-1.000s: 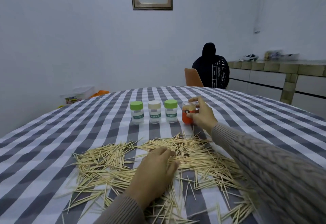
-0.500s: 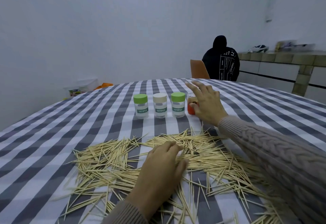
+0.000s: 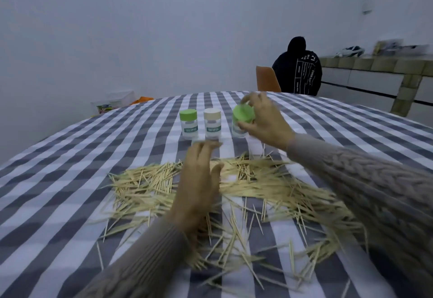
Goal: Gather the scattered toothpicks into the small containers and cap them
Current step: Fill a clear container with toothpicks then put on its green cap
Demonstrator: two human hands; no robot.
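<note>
A wide heap of scattered toothpicks (image 3: pixel 269 187) covers the near half of the checked table (image 3: pixel 70 157). Behind it stand a green-capped container (image 3: pixel 188 124) and a beige-capped container (image 3: pixel 212 123), both upright. My right hand (image 3: pixel 264 122) grips a third container with a green cap (image 3: pixel 242 119), lifted and tilted toward me. My left hand (image 3: pixel 199 180) hovers over the heap with fingers stretched forward, holding nothing. The orange container is hidden behind my right hand.
A person in a dark hooded top (image 3: pixel 297 72) sits on an orange chair (image 3: pixel 267 79) beyond the table's far edge. A tiled counter (image 3: pixel 375 63) runs along the right wall. A clear plastic box (image 3: pixel 112 103) lies past the table's left edge.
My right hand left the orange container and picked up the right green-capped one, tilting it. My left hand rose off the toothpick heap and moved forward toward the containers.
</note>
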